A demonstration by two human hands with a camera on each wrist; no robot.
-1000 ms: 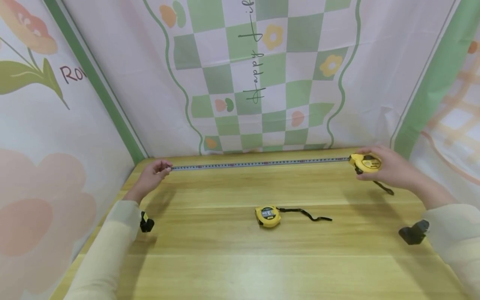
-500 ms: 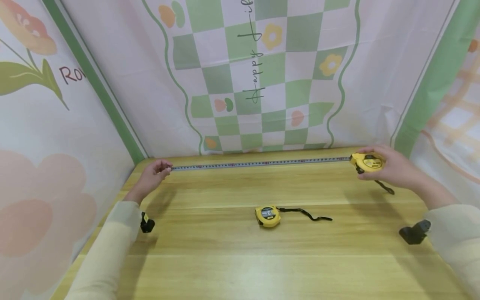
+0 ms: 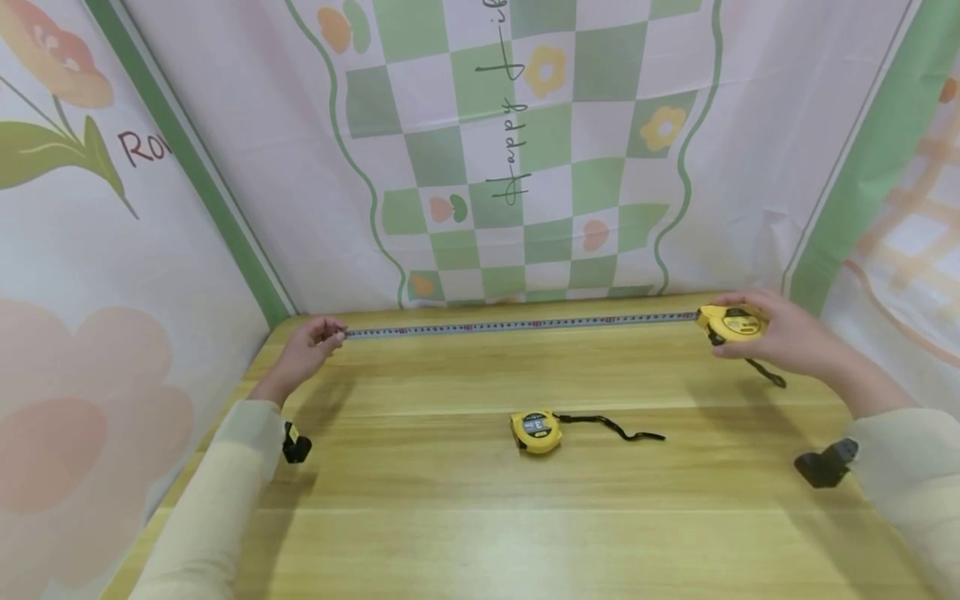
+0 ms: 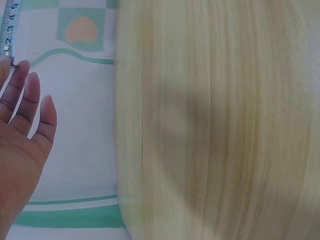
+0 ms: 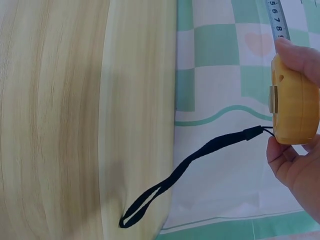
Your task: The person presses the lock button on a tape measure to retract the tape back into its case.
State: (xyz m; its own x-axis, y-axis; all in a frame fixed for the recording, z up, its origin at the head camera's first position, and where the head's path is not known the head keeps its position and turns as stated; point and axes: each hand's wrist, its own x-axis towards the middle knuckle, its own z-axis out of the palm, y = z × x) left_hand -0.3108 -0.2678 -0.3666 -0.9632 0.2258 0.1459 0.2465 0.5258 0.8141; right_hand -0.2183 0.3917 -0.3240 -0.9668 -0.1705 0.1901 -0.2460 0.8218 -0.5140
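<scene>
2 pale cream sleeves [image 3: 216, 500]; 2 black wrist cameras [image 3: 823, 468], the left yellow-marked.

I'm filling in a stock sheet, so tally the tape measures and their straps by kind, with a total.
Tape measures: 2 (one held, one lying on the table)
Black straps: 2 (one on each)
Total: 4

The bare left hand [image 3: 306, 348] pinches between thumb and fingertips; well apart to its right, the bare right hand [image 3: 789, 335] grips with thumb and fingers curved. Behind them, both arms [image 3: 868, 390] reach forward in cream fabric sleeves [image 3: 221, 492] that stop short of the wrists [image 3: 272, 387].
</scene>
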